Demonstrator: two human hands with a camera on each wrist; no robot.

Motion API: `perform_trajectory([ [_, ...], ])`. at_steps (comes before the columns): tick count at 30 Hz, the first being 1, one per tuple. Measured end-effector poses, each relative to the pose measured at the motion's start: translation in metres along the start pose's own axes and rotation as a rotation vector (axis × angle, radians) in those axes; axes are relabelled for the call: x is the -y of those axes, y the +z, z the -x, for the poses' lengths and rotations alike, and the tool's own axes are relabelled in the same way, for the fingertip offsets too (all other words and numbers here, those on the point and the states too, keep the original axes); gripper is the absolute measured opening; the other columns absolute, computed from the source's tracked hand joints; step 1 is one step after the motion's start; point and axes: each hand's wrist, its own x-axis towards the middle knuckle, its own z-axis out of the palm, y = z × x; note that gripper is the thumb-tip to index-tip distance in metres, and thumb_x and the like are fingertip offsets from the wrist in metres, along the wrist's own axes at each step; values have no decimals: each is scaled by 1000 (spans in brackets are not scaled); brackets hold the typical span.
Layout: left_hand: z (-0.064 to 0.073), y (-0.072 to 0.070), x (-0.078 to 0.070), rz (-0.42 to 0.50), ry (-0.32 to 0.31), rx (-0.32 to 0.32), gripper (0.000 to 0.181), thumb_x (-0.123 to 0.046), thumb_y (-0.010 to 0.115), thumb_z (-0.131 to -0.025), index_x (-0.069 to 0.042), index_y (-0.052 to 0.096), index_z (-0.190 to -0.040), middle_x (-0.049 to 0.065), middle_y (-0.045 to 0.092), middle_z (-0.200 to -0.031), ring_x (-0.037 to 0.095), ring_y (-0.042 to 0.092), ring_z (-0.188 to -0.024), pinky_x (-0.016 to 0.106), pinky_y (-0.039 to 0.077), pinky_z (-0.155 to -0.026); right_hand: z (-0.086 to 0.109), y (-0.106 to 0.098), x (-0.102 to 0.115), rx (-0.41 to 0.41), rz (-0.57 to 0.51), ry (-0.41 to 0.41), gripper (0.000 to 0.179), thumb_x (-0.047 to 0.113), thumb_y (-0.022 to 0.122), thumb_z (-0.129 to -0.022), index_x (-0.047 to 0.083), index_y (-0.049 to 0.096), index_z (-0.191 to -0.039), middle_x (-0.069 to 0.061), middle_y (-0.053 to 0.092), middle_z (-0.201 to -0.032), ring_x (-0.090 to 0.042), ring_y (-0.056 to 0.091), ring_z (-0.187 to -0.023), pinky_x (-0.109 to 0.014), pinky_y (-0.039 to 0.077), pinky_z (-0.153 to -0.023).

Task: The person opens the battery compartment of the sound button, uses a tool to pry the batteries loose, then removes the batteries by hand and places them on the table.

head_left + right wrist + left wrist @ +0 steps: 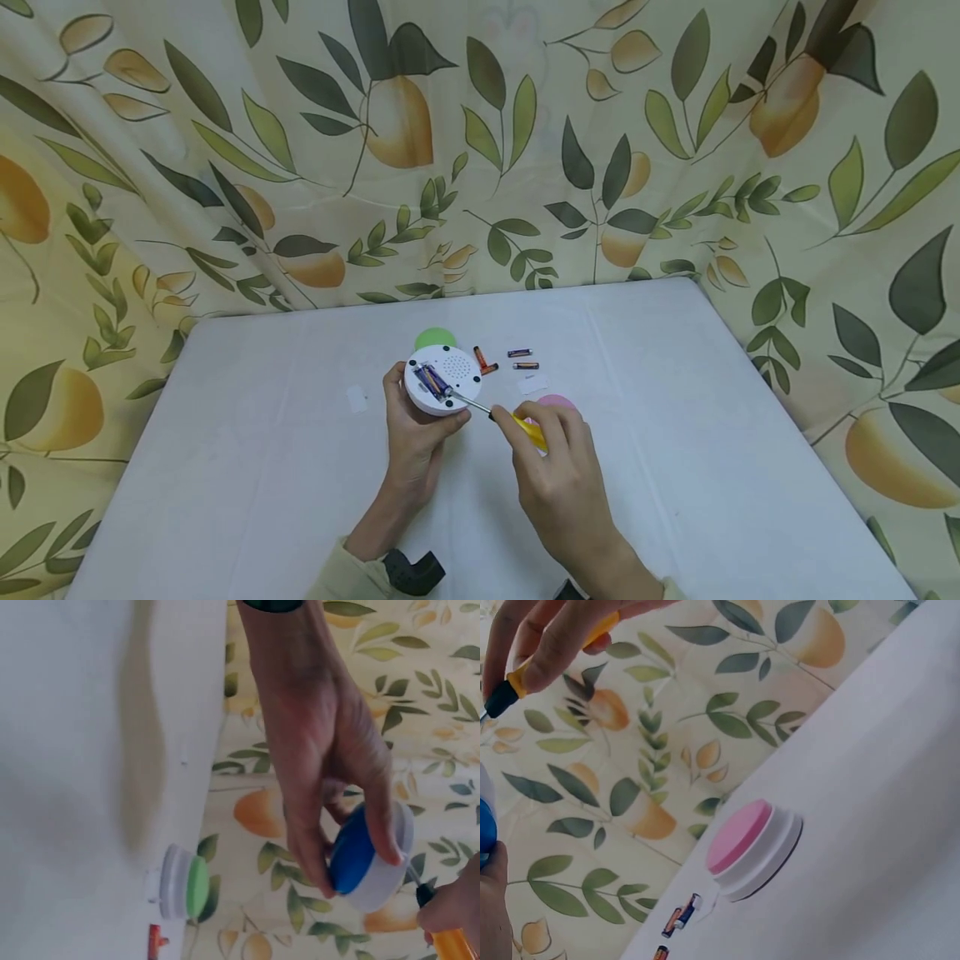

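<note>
My left hand [412, 446] grips a round white push-button light or sound unit [463, 367], its speaker-holed underside turned up. Its blue domed top [351, 855] shows in the right wrist view, with fingers on the dome and thumb on the white body. Dark blue batteries [432, 382] lie in the compartment on the underside. In my right hand [561, 479] is a screwdriver [534, 433] with a yellow handle and black collar. Its metal shaft reaches to the battery compartment, the tip right at the batteries' near end.
Behind the unit stands a similar one with a green top [435, 336]; a pink-topped one [739, 838] sits beyond my right hand. Orange batteries [480, 358] and dark blue batteries [526, 366] lie loose. Small white pieces [533, 383] rest on the white-covered table [262, 467]. A patterned curtain hangs behind.
</note>
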Motion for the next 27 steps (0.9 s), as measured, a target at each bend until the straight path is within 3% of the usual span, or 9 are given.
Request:
perform_trajectory([
  [8, 0, 1, 3, 12, -5, -13, 99, 27, 71, -75, -21, 23, -147, 7, 32, -160, 31, 44, -144, 35, 57, -104, 8, 12, 1, -66, -38, 35, 60, -17, 79, -73, 8, 72, -127, -16, 66, -105, -34, 55, -100, -40, 51, -85],
  [27, 2, 1, 8, 27, 5, -4, 99, 24, 74, -74, -19, 23, -148, 8, 33, -159, 30, 44, -144, 35, 56, -105, 17, 16, 0, -22, -70, 132, 58, -12, 84, -74, 12, 73, -127, -12, 66, -110, -29, 53, -107, -37, 55, -83],
])
